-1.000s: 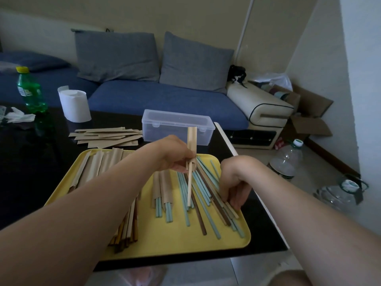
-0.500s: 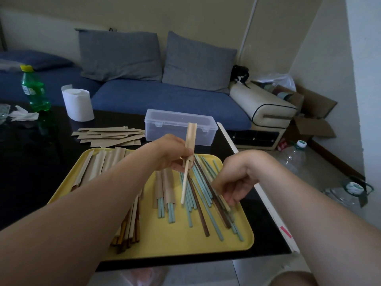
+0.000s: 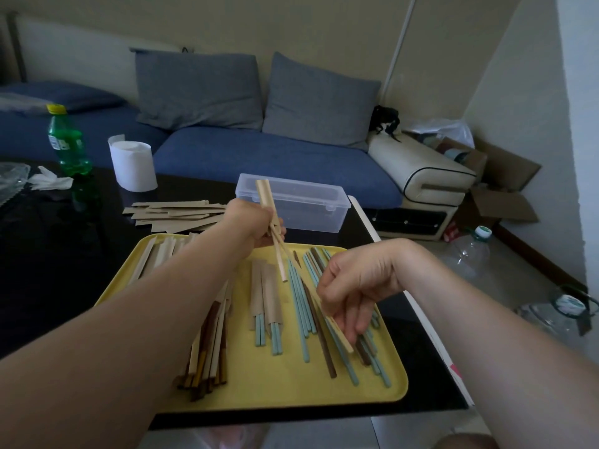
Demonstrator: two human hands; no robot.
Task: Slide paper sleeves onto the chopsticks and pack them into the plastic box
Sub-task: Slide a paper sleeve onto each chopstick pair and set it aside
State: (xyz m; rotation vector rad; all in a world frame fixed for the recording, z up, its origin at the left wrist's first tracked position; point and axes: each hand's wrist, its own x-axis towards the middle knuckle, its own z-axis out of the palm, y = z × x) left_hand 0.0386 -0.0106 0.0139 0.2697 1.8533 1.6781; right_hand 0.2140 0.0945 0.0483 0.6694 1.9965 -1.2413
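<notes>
Chopsticks (image 3: 303,312) lay loose on the yellow tray (image 3: 291,390). The left hand (image 3: 256,223) had its fingers clamped on a raised paper sleeve (image 3: 264,194), one chopstick (image 3: 280,264) protruding, likely so the right hand (image 3: 359,283), fingers pinching a pale stick (image 3: 343,340), could insert it.

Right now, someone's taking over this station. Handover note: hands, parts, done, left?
Left hand grips a paper sleeve with one pale chopstick sticking out of it, above the yellow tray.
Right hand pinches a second pale chopstick over the loose chopsticks on the tray.
Done: several sleeved pairs lie on the tray.
Left: finish this pair, sleeve the loose ones using the empty sleeves on the table, pack everything into the plastic box, whose lid is on.
</notes>
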